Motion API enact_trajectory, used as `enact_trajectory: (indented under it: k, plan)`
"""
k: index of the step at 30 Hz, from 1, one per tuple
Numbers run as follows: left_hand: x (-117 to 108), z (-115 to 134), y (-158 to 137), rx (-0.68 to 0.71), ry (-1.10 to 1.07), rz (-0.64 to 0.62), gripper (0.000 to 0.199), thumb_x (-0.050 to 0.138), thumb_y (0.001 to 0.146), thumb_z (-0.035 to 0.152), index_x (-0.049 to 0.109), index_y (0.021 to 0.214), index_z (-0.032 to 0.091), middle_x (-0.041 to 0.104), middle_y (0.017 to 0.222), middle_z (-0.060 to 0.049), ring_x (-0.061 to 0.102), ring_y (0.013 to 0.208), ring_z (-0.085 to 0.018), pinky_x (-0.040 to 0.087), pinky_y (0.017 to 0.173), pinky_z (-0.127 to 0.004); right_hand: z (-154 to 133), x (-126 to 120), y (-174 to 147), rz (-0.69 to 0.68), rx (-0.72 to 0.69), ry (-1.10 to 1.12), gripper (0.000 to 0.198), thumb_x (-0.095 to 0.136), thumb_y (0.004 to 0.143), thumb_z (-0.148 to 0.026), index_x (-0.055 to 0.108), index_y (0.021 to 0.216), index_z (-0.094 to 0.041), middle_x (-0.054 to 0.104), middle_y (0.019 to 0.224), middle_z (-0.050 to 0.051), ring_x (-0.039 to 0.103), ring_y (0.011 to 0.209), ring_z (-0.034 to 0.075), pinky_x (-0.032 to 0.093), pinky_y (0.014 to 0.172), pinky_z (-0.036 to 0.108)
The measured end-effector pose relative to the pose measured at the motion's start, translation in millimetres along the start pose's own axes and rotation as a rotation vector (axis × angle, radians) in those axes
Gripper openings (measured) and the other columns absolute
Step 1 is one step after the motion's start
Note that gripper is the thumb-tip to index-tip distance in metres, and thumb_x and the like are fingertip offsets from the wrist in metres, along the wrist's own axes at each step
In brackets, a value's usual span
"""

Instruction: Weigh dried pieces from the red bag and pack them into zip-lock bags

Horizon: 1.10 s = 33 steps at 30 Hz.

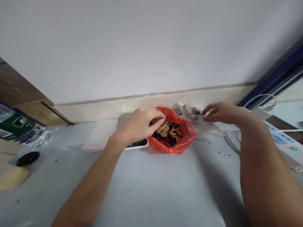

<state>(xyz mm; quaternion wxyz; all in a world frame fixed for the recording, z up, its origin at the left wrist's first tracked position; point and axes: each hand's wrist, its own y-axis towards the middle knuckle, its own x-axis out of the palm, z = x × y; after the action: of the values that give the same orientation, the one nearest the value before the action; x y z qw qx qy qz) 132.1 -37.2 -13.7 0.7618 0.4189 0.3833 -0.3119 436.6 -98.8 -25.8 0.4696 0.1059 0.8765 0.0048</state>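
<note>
My left hand (142, 124) is at the left rim of a red plastic bag (187, 130), thumb and fingers closed together; whatever they pinch is hidden. Brown and dark dried slices (168, 134), which look like mushrooms, fill the bag's open mouth. To the right, my right hand (221, 113) reaches in with its fingers bent and slightly apart. Its fingertips are beside or touching a clear plastic bag (204, 129). Several pale and dark pieces (191, 111) show inside that bag. Behind my left hand is a flat scale-like device (139, 143) with a black panel, partly covered.
A stack of clear zip bags (97, 137) lies left of the device. At far left are a large water bottle (21, 126), a black lid (27, 158) and a yellowish object (14, 179). A power strip (281, 138) with white cables lies right. A wall (142, 56) rises behind.
</note>
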Motion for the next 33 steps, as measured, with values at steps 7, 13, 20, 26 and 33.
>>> enact_trajectory:
  k: [7, 13, 20, 26, 33]
  plan:
    - [-2.1, -5.4, -1.2, -0.087, -0.095, 0.159, 0.022, 0.059, 0.097, 0.021, 0.081, 0.094, 0.02, 0.083, 0.09, -0.003, 0.071, 0.076, -0.017, 0.053, 0.071, -0.028, -70.6, -24.1, -10.3, 0.262, 0.267, 0.412, 0.016, 0.073, 0.066, -0.006, 0.069, 0.064, -0.021, 0.059, 0.06, -0.003, 0.052, 0.058, 0.013, 0.045, 0.062, 0.033]
    - [-9.6, -14.9, 1.0, -0.279, -0.327, 0.476, 0.032, 0.064, 0.099, 0.041, 0.079, 0.116, 0.018, 0.081, 0.122, -0.01, 0.074, 0.107, -0.021, 0.059, 0.088, -0.028, -92.9, -20.6, -17.1, 0.385, -0.15, 0.743, 0.015, 0.075, 0.067, -0.01, 0.068, 0.07, -0.022, 0.064, 0.073, -0.001, 0.064, 0.068, 0.013, 0.056, 0.071, 0.035]
    - [-24.4, -14.4, -6.1, -0.447, -0.868, 0.28, 0.061, 0.069, 0.097, 0.054, 0.058, 0.151, 0.026, 0.08, 0.109, -0.01, 0.078, 0.105, -0.027, 0.063, 0.088, -0.037, -114.5, 4.4, -10.0, -0.103, -0.423, 0.879, 0.018, 0.084, 0.067, -0.019, 0.07, 0.076, -0.022, 0.066, 0.075, -0.002, 0.062, 0.069, 0.013, 0.053, 0.065, 0.03]
    - [-38.8, -19.8, -14.2, -0.486, -0.783, 0.373, 0.056, 0.089, 0.076, 0.036, 0.073, 0.128, 0.022, 0.07, 0.072, 0.002, 0.073, 0.077, -0.018, 0.06, 0.074, -0.028, -111.3, 19.4, 4.1, -0.189, -0.185, 0.809, 0.031, 0.093, 0.064, -0.027, 0.077, 0.091, -0.024, 0.068, 0.072, -0.001, 0.063, 0.067, 0.016, 0.054, 0.064, 0.031]
    - [-45.7, -44.0, -31.0, -0.622, -0.381, 0.46, 0.046, 0.079, 0.08, 0.028, 0.073, 0.125, 0.022, 0.07, 0.081, -0.001, 0.072, 0.079, -0.02, 0.06, 0.077, -0.033, -111.3, 29.6, 8.6, -0.515, -0.046, 0.67, 0.035, 0.096, 0.058, -0.048, 0.072, 0.057, -0.022, 0.07, 0.067, 0.004, 0.061, 0.065, 0.018, 0.052, 0.064, 0.033]
